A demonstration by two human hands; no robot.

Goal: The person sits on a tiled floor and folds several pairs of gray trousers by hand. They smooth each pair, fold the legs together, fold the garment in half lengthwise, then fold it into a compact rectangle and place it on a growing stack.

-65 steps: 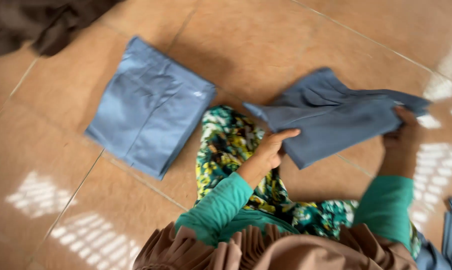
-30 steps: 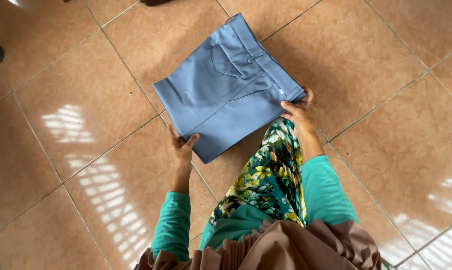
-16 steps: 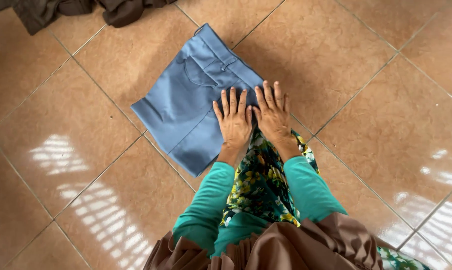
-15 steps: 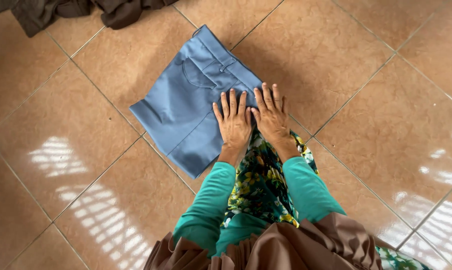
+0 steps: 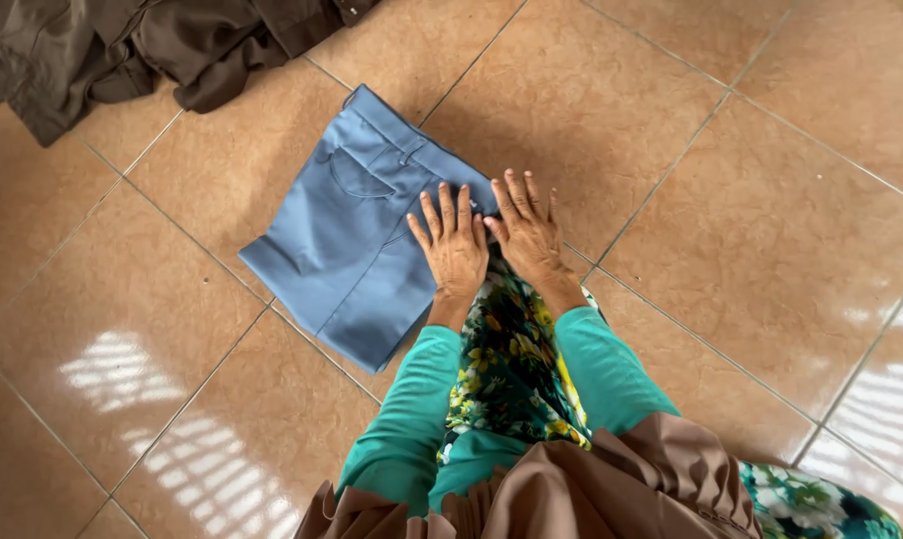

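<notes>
Head view: both hands, left [image 5: 455, 250] and right [image 5: 527, 228], press flat, fingers spread, on the folded trousers' [image 5: 357, 235] near-right edge; the trousers' long axis runs far-right to near-left, with bare floor [image 5: 731, 200] around and dark clothes [image 5: 152, 45] far left.

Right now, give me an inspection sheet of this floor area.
Surface: glossy tan floor tiles with grout lines and window glare.
Job's things: folded blue trousers lying flat on the tiles.
Clutter: heap of dark brown clothes at the top left, apart from the trousers.
Hands: left hand and right hand side by side, palms down, fingers spread, on the trousers' near edge.
Cables: nothing seen.
Surroundings: the person's teal sleeves and floral cloth.
</notes>
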